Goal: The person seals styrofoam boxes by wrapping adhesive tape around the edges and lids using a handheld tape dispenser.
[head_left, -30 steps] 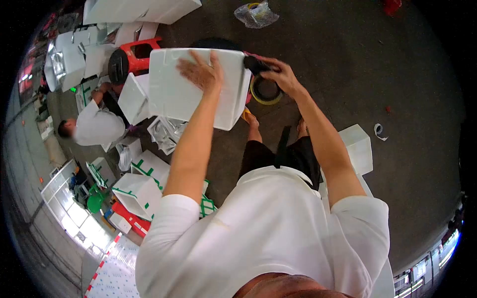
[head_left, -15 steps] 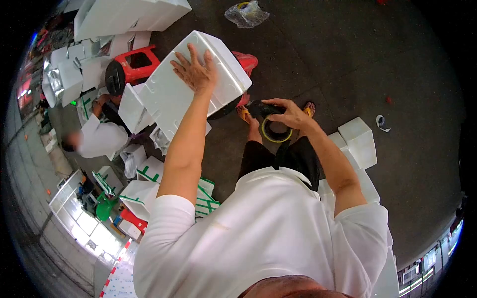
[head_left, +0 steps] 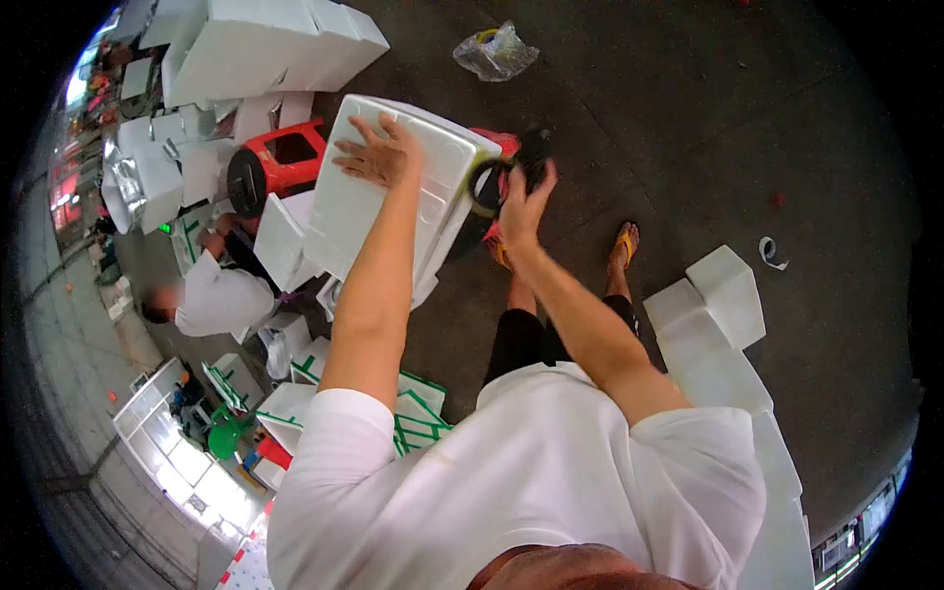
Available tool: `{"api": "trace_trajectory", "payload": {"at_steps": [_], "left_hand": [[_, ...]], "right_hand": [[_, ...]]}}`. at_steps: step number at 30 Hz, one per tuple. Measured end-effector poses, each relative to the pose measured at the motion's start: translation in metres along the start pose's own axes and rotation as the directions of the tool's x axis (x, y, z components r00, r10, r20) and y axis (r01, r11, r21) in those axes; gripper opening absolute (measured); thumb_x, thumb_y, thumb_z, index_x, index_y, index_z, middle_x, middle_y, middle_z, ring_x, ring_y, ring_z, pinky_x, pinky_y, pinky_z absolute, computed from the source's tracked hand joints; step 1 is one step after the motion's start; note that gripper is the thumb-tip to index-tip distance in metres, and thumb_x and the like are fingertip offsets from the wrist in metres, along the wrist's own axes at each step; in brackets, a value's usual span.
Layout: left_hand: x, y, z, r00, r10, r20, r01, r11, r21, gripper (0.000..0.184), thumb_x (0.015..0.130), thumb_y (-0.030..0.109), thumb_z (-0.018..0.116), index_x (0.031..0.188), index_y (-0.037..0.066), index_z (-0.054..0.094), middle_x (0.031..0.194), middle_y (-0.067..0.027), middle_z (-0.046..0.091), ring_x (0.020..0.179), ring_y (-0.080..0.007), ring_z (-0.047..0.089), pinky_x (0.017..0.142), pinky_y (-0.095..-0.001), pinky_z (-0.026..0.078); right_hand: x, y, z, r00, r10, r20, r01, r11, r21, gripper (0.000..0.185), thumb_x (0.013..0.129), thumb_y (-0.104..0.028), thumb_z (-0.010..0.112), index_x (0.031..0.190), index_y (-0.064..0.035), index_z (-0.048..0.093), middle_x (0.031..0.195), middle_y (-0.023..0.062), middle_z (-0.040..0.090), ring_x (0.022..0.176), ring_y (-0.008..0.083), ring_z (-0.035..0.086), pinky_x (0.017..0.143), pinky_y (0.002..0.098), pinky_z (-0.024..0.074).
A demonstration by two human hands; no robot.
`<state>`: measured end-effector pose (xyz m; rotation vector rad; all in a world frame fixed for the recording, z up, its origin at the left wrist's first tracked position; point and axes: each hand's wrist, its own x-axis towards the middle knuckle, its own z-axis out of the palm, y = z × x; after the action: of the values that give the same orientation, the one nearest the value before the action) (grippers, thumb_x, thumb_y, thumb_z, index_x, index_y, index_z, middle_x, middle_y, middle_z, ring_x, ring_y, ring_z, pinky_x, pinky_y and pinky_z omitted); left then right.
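Beside the white box, a red stool.

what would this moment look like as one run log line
left hand: spread on white box | right hand: holding tape dispenser beside box, contact unclear | red stool: left of box in view

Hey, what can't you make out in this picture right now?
All in the head view:
Inside of the white box: hidden by its walls.
Palm of the left hand: turned away.
Detail of the black tool in the right hand: blurred.
Most of the red stool under the box: hidden by the box.
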<state>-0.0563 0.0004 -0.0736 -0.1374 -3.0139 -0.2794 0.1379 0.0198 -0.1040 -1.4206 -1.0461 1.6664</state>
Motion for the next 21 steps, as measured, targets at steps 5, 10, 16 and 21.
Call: {"api": "trace_trajectory", "payload": {"at_steps": [5,10,16,21], "left_hand": [[-0.001,-0.002,-0.001,1.0,-0.028,0.007,0.029,0.999,-0.025,0.069,0.096,0.06,0.029,0.152,0.02,0.03,0.155,-0.0307,0.013,0.143,-0.053,0.007,0.117,-0.0572,0.006],[-0.041,-0.021,-0.013,0.941,0.332,0.062,-0.329,0.943,-0.051,0.065,0.097,0.057,0.035,0.151,0.021,0.033,0.154,-0.0303,0.019,0.141,-0.0546,0.011,0.116,-0.0584,0.01],[-0.059,-0.035,-0.025,0.826,0.56,0.063,-0.554,0.827,-0.09,0.058,0.096,0.048,0.047,0.146,0.021,0.043,0.153,-0.0294,0.023,0.141,-0.0545,0.014,0.114,-0.0598,0.013],[-0.042,-0.017,-0.015,0.909,0.412,0.068,-0.407,0.91,-0.078,0.064,0.095,0.054,0.046,0.149,0.02,0.038,0.153,-0.0306,0.022,0.141,-0.0539,0.013,0.115,-0.058,0.01]], "right_hand": [[-0.042,0.004,-0.026,0.972,0.051,0.23,-0.035,0.996,-0.077,0.065,0.094,-0.016,0.06,0.148,-0.0095,0.024,0.135,0.0155,0.043,0.121,0.0236,0.045,0.104,0.036,0.0371],[0.054,-0.035,-0.015,0.973,0.003,0.232,-0.039,0.988,0.153,0.061,0.092,-0.017,0.063,0.144,-0.0055,0.032,0.13,0.016,0.051,0.118,0.0242,0.051,0.099,0.0365,0.0425],[0.131,-0.034,0.13,0.942,-0.26,0.214,0.242,0.964,0.108,0.062,0.088,-0.026,0.067,0.137,-0.0036,0.038,0.124,0.0196,0.057,0.112,0.0289,0.056,0.099,0.0356,0.0416],[0.147,-0.045,0.049,0.87,-0.042,0.491,-0.051,0.983,0.175,0.069,0.087,-0.026,0.071,0.144,-0.0066,0.038,0.123,0.0154,0.059,0.114,0.0258,0.057,0.096,0.0378,0.0461]]}}
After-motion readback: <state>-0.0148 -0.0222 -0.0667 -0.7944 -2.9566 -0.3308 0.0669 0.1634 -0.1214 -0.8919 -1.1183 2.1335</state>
